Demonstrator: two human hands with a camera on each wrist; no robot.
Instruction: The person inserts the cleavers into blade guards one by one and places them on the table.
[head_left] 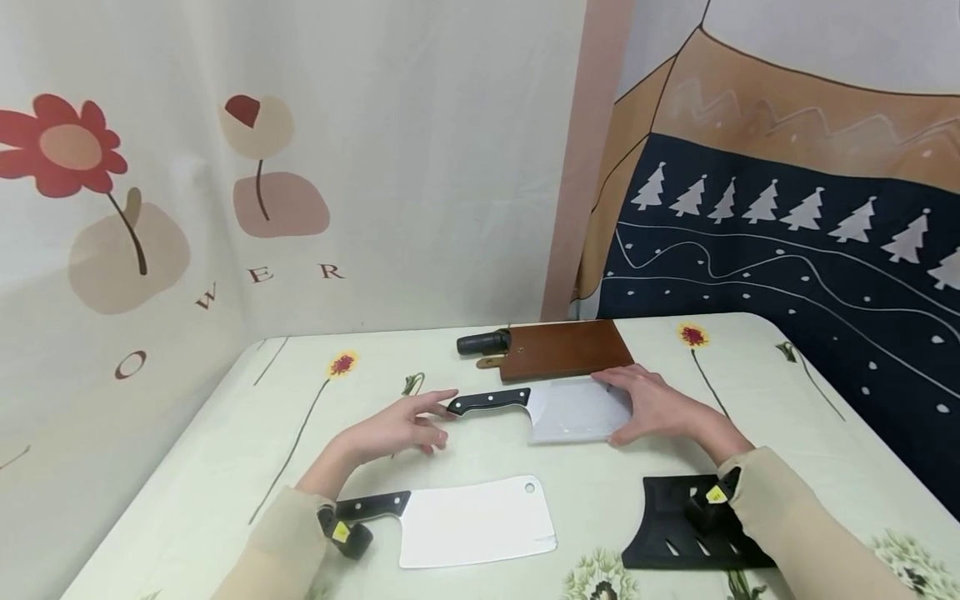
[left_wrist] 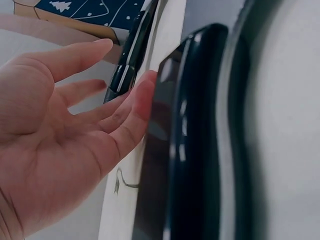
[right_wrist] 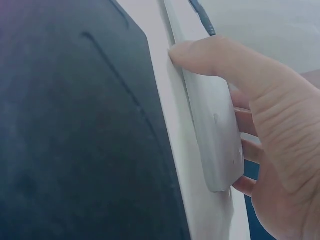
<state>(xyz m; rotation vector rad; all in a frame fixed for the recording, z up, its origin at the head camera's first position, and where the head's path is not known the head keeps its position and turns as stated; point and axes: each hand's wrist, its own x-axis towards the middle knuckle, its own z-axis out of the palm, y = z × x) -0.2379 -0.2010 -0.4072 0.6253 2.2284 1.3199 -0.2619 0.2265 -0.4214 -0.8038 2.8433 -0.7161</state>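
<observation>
A black-handled kitchen knife (head_left: 491, 401) lies across the middle of the table, its broad blade inside what looks like a whitish translucent cover (head_left: 573, 412). My right hand (head_left: 660, 406) grips the blade end, thumb on the near edge and fingers along the far edge; the right wrist view shows this grip on the cover (right_wrist: 212, 130). At the handle's butt is my left hand (head_left: 397, 427), fingers loosely bent and holding nothing; whether a fingertip touches the handle I cannot tell. Nearer me lies a white-bladed cleaver (head_left: 476, 525) with a black handle, below my left wrist.
Behind the knife are a brown rectangular case or board (head_left: 566, 348) and a black cylindrical handle (head_left: 482, 342). A black slotted piece (head_left: 660, 533) lies under my right forearm. Patterned curtains (head_left: 420, 167) hang behind the flowered table (head_left: 225, 467).
</observation>
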